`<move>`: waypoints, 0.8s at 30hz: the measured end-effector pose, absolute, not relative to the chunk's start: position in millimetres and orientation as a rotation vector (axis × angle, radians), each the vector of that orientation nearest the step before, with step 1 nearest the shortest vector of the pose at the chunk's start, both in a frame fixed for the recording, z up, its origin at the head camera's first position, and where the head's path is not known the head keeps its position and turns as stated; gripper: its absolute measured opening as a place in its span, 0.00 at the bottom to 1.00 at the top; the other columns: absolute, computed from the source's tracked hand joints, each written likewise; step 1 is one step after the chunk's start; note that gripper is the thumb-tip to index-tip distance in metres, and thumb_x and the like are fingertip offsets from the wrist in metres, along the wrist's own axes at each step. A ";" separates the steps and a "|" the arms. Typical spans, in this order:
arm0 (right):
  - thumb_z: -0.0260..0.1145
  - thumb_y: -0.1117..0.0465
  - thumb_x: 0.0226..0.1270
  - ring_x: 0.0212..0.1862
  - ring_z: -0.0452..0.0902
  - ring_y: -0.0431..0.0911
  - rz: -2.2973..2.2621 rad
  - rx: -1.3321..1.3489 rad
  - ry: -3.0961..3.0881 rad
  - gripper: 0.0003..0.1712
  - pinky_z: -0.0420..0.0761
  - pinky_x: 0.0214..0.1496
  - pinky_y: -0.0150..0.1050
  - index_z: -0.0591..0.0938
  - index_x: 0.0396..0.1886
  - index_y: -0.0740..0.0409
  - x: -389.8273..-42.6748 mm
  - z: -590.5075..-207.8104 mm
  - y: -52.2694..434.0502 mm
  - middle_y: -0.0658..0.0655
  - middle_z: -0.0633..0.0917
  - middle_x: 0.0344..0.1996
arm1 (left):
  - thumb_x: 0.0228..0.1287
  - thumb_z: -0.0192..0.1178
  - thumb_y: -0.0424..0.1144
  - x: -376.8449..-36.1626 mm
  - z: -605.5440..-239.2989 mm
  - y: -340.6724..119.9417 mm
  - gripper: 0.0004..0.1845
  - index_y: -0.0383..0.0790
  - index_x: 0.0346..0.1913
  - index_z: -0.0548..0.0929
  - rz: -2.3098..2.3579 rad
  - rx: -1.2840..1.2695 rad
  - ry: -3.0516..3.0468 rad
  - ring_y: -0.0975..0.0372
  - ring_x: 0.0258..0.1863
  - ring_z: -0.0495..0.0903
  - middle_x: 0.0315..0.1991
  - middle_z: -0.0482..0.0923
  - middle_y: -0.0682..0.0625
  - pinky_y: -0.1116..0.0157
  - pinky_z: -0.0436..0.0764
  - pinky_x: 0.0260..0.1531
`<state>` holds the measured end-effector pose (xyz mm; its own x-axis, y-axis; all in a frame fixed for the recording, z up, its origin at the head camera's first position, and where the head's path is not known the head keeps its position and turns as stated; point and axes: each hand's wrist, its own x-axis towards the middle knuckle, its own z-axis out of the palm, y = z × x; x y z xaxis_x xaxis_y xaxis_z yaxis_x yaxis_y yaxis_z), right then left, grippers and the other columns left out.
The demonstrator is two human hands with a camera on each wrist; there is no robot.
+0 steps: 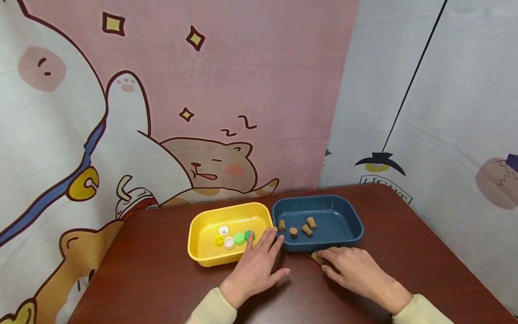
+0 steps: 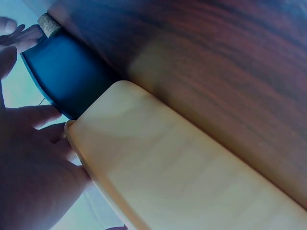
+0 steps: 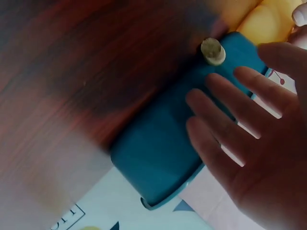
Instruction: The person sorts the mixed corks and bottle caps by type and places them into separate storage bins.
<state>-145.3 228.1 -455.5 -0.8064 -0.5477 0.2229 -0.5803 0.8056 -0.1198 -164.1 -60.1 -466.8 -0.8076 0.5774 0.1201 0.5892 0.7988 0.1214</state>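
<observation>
Your left hand (image 1: 256, 263) lay flat on the dark reddish-brown wooden counter (image 1: 154, 279), its fingers straight and spread, the fingertips reaching up against the near right corner of the shallow yellow plastic tray (image 1: 202, 256) and gripping nothing. Inside that tray sat a small cluster of plastic bottle caps (image 1: 232, 237), white, yellow and green, close to your fingertips. Just beside the yellow tray, their rims touching or nearly so, stood the shallow dark blue plastic tray (image 1: 348, 220), and it held four short brown cork stoppers (image 1: 299, 226) lying loose on its floor.

Your right hand (image 1: 356, 270) rested on the counter in front of the blue tray, fingers extended and relaxed rather than curled. A fifth cork stopper (image 1: 317, 257) lay on the counter against the outside of the blue tray's near wall, right at your right fingertips. In the right wrist view the same cork (image 3: 212, 51) stood clear of your fingers, so you seemed to be touching it at most, though the head view is too small to settle that.
</observation>
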 end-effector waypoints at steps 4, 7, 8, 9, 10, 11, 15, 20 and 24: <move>0.73 0.53 0.68 0.39 0.86 0.42 0.262 0.929 -2.838 0.18 0.85 0.35 0.43 0.87 0.56 0.47 -144.7 -462.3 227.0 0.46 0.88 0.46 | 0.71 0.56 0.68 -163.3 -467.6 -60.5 0.44 0.44 0.80 0.65 -0.232 -0.948 -2.916 0.52 0.82 0.52 0.82 0.55 0.44 0.37 0.53 0.74; 0.73 0.53 0.68 0.41 0.86 0.43 0.249 0.963 -2.836 0.20 0.85 0.37 0.44 0.86 0.58 0.48 -143.2 -465.0 224.6 0.47 0.88 0.47 | 0.71 0.56 0.68 -163.2 -467.8 -60.9 0.44 0.44 0.80 0.65 -0.225 -0.948 -2.919 0.52 0.81 0.52 0.82 0.55 0.44 0.37 0.53 0.74; 0.73 0.53 0.68 0.41 0.86 0.43 0.243 0.973 -2.830 0.20 0.86 0.38 0.45 0.87 0.58 0.49 -142.6 -465.3 223.6 0.47 0.88 0.47 | 0.71 0.56 0.68 -163.5 -467.6 -60.9 0.44 0.44 0.80 0.65 -0.226 -0.948 -2.918 0.52 0.81 0.52 0.82 0.55 0.44 0.37 0.53 0.74; 0.73 0.52 0.68 0.41 0.85 0.43 0.232 0.980 -2.822 0.20 0.85 0.38 0.45 0.87 0.57 0.49 -141.8 -465.0 222.6 0.47 0.88 0.46 | 0.71 0.56 0.68 -163.8 -467.2 -60.9 0.44 0.44 0.80 0.65 -0.226 -0.946 -2.918 0.52 0.81 0.52 0.82 0.55 0.44 0.37 0.53 0.74; 0.74 0.52 0.67 0.41 0.85 0.43 0.222 0.990 -2.812 0.19 0.85 0.38 0.45 0.88 0.56 0.49 -140.7 -465.0 221.7 0.47 0.88 0.45 | 0.71 0.56 0.68 -163.7 -467.1 -60.9 0.44 0.44 0.80 0.65 -0.229 -0.944 -2.917 0.52 0.81 0.52 0.82 0.55 0.44 0.37 0.53 0.74; 0.74 0.52 0.67 0.40 0.84 0.43 0.210 1.003 -2.799 0.18 0.85 0.38 0.45 0.88 0.55 0.49 -139.4 -464.6 220.9 0.47 0.88 0.43 | 0.71 0.56 0.68 -163.8 -467.1 -60.8 0.44 0.45 0.80 0.65 -0.229 -0.942 -2.916 0.52 0.81 0.52 0.82 0.55 0.45 0.37 0.53 0.74; 0.75 0.51 0.65 0.37 0.83 0.42 0.164 1.037 -2.764 0.16 0.83 0.38 0.46 0.89 0.51 0.48 -134.9 -461.9 217.7 0.45 0.87 0.38 | 0.71 0.56 0.68 -164.1 -467.5 -60.5 0.44 0.44 0.80 0.65 -0.224 -0.941 -2.909 0.52 0.81 0.53 0.82 0.55 0.45 0.37 0.53 0.74; 0.74 0.44 0.66 0.39 0.83 0.44 0.119 0.960 -2.772 0.24 0.84 0.41 0.48 0.87 0.58 0.48 -135.3 -458.3 212.9 0.45 0.87 0.39 | 0.71 0.56 0.68 -164.1 -467.9 -61.4 0.44 0.44 0.80 0.65 -0.222 -0.942 -2.897 0.52 0.81 0.52 0.82 0.55 0.44 0.37 0.53 0.74; 0.73 0.41 0.65 0.40 0.83 0.47 0.067 0.943 -2.808 0.31 0.83 0.42 0.50 0.84 0.64 0.49 -137.8 -460.3 210.6 0.48 0.87 0.39 | 0.71 0.57 0.68 -163.6 -468.0 -61.4 0.44 0.44 0.80 0.65 -0.225 -0.945 -2.895 0.52 0.81 0.52 0.82 0.55 0.44 0.37 0.53 0.74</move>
<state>-137.8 210.6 -460.3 -0.7831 -0.5945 0.1825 -0.6024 0.7980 0.0143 -163.6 -61.4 -468.0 -0.8049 0.5793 0.1287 0.5922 0.7979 0.1123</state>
